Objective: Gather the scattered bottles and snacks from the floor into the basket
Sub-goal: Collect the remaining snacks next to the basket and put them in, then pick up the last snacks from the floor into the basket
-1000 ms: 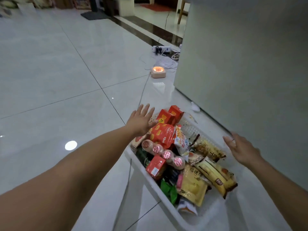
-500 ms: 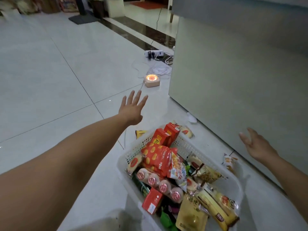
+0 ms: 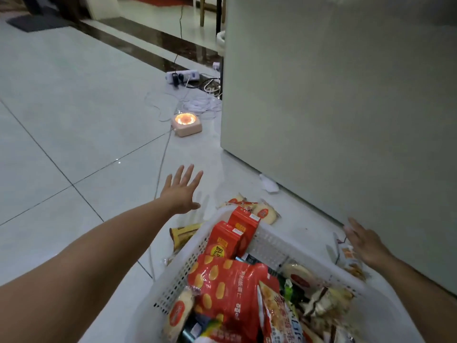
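On the glossy white floor tiles (image 3: 74,120), near the camera, stands a white plastic basket (image 3: 269,241) with perforated walls and a smooth rim. It is heaped with snacks. Two red cardboard boxes (image 3: 237,233) stand on end at its far side, a crinkly red bag printed with yellow ovals (image 3: 222,285) lies in the middle, and round cakes in clear wrappers and green and yellow packets fill the rest. More snacks lie outside: a pair of round wrapped cakes (image 3: 262,212) just beyond the far rim, a yellow-brown wrapper (image 3: 184,233) just beside the left wall, and an orange-printed packet (image 3: 348,256) on the floor right of the basket. The left hand (image 3: 181,191) hovers over the floor far-left of the basket, its grip spread, fingers straight, holding nothing. The right hand (image 3: 366,243) reaches over the orange-printed packet, grip flat and spread; whether it touches it I cannot tell. A smooth pale cabinet (image 3: 333,107) rises on the right. Farther off sits a square pink device with a glowing orange ring (image 3: 186,123).
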### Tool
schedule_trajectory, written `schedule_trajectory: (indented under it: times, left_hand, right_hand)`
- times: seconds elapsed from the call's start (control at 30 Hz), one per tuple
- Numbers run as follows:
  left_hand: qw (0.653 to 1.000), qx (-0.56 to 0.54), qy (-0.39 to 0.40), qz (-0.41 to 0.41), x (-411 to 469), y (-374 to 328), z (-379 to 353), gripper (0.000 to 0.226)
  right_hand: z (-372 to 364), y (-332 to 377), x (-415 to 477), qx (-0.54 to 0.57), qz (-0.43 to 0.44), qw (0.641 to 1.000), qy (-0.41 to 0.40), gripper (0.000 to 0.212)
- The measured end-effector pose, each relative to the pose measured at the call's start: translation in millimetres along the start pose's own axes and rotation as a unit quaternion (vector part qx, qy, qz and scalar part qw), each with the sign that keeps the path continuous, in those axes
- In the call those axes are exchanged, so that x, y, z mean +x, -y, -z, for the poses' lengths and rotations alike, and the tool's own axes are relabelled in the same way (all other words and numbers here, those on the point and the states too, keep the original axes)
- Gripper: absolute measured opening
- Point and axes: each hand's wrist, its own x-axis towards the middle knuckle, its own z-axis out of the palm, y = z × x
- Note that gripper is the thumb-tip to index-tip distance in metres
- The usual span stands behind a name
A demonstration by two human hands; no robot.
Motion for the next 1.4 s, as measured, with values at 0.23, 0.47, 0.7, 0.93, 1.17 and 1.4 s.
schedule_trajectory:
  times: [0.23,0.47,0.7,0.93,1.17,1.4]
  left_hand:
    - [0.988,-0.063,0.138,0.005,-3.3,-23.6,-47.9,0.096]
    - [0.969,-0.123,0.214,0.009,14.1,-20.3,-89.6,0.097]
    - [0.976,-0.134,0.173,0.02,27.0,-23.1,-93.4,0.096]
    - [0.978,-0.172,0.078,0.086,46.0,-48.8,-84.7,0.049]
    - [0.963,-0.26,0.054,0.054,49.4,-42.1,-81.9,0.043]
    - [0.958,-0.27,-0.091,0.035,51.2,-27.0,-50.8,0.036]
  right_hand:
    - [-36.7,-22.3,-21.9,-0.006,-0.07,0.995,0.077,0.065]
    - [-44.1,-37.6,11.0,-0.038,-0.114,0.986,0.118,0.092]
    - [-50.5,-29.6,18.4,-0.007,-0.087,0.986,0.145,0.059]
    - [-56.4,-34.2,29.6,-0.072,-0.093,0.992,0.045,0.042]
    - [-60.7,-30.8,29.2,-0.041,-0.092,0.995,0.016,0.022]
    - [-36.7,0.7,10.8,-0.071,-0.001,0.992,-0.1,0.049]
